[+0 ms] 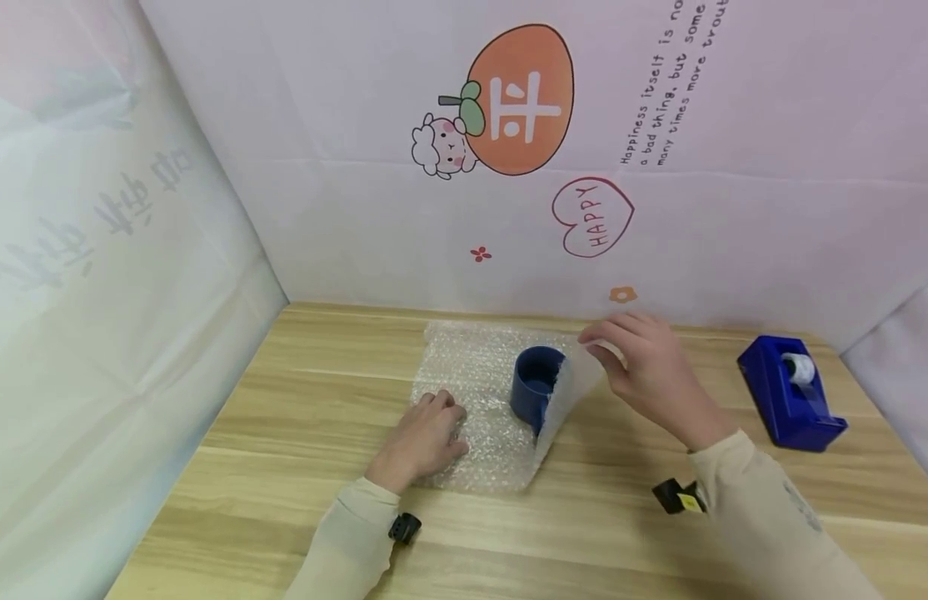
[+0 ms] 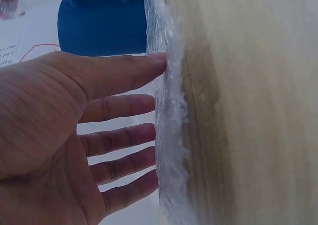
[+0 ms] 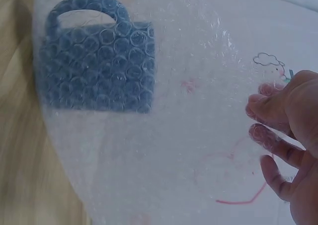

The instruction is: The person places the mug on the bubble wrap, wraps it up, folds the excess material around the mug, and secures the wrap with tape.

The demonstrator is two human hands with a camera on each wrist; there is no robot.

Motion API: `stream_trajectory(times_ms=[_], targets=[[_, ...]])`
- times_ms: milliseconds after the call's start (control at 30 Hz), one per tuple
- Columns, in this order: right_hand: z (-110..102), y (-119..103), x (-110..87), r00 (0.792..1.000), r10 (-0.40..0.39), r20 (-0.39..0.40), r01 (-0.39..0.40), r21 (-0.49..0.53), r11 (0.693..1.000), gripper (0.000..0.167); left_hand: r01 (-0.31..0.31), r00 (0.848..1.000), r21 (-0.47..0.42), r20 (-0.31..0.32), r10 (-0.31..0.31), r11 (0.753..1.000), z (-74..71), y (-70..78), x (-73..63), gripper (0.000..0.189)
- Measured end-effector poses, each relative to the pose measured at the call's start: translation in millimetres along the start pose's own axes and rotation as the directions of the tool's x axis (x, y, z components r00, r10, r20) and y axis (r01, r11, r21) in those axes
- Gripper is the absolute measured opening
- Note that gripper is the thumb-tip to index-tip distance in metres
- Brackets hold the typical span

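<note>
the blue mug (image 1: 527, 395) stands upright on the bubble wrap (image 1: 471, 367) between both hands, nearer the right hand (image 1: 651, 375) pinching the raised edge than the left hand (image 1: 425, 439), whose loosely spread fingers touch the sheet.

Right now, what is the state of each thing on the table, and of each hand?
Mug: upright, standing on the bubble wrap.
Bubble wrap: flat on its left, raised beside the mug on its right.
Left hand: touching the flat wrap.
Right hand: pinching the raised edge.
Tape dispenser: upright, roll loaded.
</note>
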State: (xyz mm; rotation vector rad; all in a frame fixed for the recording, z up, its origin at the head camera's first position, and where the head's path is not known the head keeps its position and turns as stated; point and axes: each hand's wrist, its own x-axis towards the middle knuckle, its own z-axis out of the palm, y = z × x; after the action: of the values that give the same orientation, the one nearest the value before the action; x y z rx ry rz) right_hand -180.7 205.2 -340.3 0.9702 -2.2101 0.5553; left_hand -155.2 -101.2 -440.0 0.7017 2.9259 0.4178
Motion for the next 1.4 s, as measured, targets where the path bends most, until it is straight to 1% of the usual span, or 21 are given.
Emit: stream_trajectory(times_ms=[67,167,233,367,533,700,833,967,1100,1200,1267,1400], targets=[[9,0,8.4,1.000,0.002,0.019,-0.002,0.009,1.000,0.027,0.009,1.000,-0.003,0.006,-0.009,1.000,0.6,-0.2,0.6,0.048],[22,-1,19.2,0.997,0.024,0.073,-0.025,0.015,1.000,0.023,0.020,1.000,-0.009,0.013,-0.020,1.000,0.5,-0.3,1.2,0.047],[31,-1,25.0,0.993,0.042,0.113,-0.043,0.013,0.999,0.021,0.019,1.000,-0.015,0.013,-0.019,1.000,-0.1,-0.2,1.4,0.046],[46,0,33.9,0.982,0.049,0.183,-0.050,0.004,0.999,0.016,0.012,1.000,-0.015,0.012,-0.012,1.000,-1.1,-0.2,1.5,0.044],[63,3,39.7,0.965,0.056,0.258,-0.059,0.003,0.998,0.017,0.006,1.000,0.000,0.006,-0.006,1.000,0.4,-1.0,2.6,0.044],[79,5,40.0,0.944,0.068,0.322,-0.079,0.020,0.997,0.018,0.006,1.000,0.009,0.001,-0.006,1.000,1.0,-1.9,3.6,0.044],[87,6,38.4,0.940,0.068,0.336,-0.086,0.040,0.995,0.018,0.002,1.000,0.008,-0.002,-0.002,1.000,0.2,-2.6,3.8,0.043],[90,6,37.6,0.937,0.083,0.340,-0.107,0.052,0.993,0.022,-0.001,1.000,0.012,-0.005,0.001,1.000,-0.1,-3.1,3.9,0.043],[91,5,35.9,0.932,0.118,0.344,-0.140,0.040,0.989,0.033,-0.001,1.000,0.007,-0.007,0.001,1.000,0.5,-3.3,3.8,0.043],[91,5,33.7,0.933,0.141,0.330,-0.159,0.026,0.987,0.041,0.000,1.000,-0.002,-0.007,0.000,1.000,0.7,-3.3,4.0,0.044],[92,5,32.3,0.939,0.148,0.311,-0.161,0.015,0.987,0.039,0.001,1.000,-0.007,-0.007,-0.001,1.000,0.7,-3.8,4.1,0.045],[92,5,29.3,0.953,0.138,0.270,-0.141,-0.006,0.990,0.021,0.004,1.000,-0.013,-0.002,-0.004,1.000,0.9,-4.9,4.6,0.046]])
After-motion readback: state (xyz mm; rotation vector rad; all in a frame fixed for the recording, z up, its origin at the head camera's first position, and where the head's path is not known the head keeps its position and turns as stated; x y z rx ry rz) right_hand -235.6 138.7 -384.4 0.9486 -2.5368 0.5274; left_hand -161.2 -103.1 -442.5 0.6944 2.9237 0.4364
